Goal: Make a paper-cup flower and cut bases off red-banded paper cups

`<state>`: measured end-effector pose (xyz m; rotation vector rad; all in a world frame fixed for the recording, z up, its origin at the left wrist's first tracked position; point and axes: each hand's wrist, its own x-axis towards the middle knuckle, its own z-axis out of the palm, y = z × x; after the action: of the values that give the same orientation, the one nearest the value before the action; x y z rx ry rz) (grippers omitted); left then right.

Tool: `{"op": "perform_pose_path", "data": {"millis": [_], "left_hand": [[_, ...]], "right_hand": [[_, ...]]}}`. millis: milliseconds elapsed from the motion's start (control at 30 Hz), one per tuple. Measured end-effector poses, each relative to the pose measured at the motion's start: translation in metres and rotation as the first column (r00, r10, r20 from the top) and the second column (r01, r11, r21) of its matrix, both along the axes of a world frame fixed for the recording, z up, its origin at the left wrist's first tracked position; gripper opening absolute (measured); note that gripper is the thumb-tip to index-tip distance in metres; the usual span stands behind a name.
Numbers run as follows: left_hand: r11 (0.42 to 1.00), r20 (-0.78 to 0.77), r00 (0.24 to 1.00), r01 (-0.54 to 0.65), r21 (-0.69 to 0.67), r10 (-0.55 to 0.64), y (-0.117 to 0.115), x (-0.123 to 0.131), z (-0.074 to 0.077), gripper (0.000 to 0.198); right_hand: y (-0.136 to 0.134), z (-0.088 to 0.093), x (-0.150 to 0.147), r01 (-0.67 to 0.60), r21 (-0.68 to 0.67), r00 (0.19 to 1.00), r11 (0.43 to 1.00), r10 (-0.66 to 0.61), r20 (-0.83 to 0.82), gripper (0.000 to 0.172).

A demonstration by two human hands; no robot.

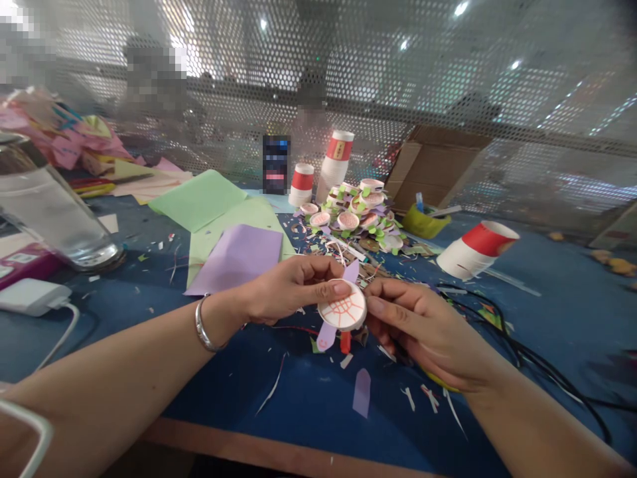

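Observation:
My left hand [298,289] is closed on a small paper turtle, its thumb across the top. The turtle's body is a white round cup bottom [343,313] with an orange shell pattern drawn on it. A purple paper head with a drawn smile [325,337] points towards me, and a purple strip [351,271] sticks out on the far side. My right hand [403,315] is closed at the turtle's right rim, thumb and fingers pinched; what lies between them is hidden. A yellow curved edge [438,380] shows below that palm. Nearer me lies a loose purple paper piece [362,393].
Similar turtles are heaped [365,212] behind my hands, near stacked paper cups [336,166]. A cut cup [478,249] and black cables [522,352] are at right. Purple sheets [243,255], green sheets [202,199] and a water glass [54,206] occupy the left. Scraps litter the table.

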<state>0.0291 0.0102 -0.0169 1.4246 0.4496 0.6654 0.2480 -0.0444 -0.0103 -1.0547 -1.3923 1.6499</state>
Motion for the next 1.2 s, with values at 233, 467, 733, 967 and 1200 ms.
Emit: {"op": "perform_pose_path", "data": {"millis": [233, 467, 733, 967, 1200], "left_hand": [[0.994, 0.011, 0.996, -0.087, -0.06, 0.088, -0.001, 0.001, -0.005, 0.023], [0.964, 0.159, 0.963, -0.186, -0.188, 0.217, 0.005, -0.004, 0.0, 0.024], [0.924, 0.155, 0.927, -0.301, -0.238, 0.342, 0.009, -0.007, 0.002, 0.025], [0.942, 0.162, 0.94, -0.268, -0.201, 0.302, 0.008, -0.007, 0.0, 0.021], [0.951, 0.144, 0.946, -0.267, -0.156, 0.289, 0.008, -0.007, -0.001, 0.025]], "right_hand": [[-0.001, -0.001, -0.004, 0.061, -0.026, 0.997, 0.998, -0.062, -0.044, 0.032], [0.0, -0.013, -0.006, 0.06, 0.182, 0.978, 0.981, -0.095, 0.186, 0.029], [-0.011, -0.017, -0.025, -0.396, 0.522, 0.754, 0.756, -0.056, 0.654, 0.009], [-0.013, -0.021, -0.029, -0.488, 0.579, 0.685, 0.653, -0.125, 0.718, 0.009], [-0.015, -0.023, -0.028, -0.503, 0.577, 0.652, 0.643, -0.156, 0.742, 0.011]]}}
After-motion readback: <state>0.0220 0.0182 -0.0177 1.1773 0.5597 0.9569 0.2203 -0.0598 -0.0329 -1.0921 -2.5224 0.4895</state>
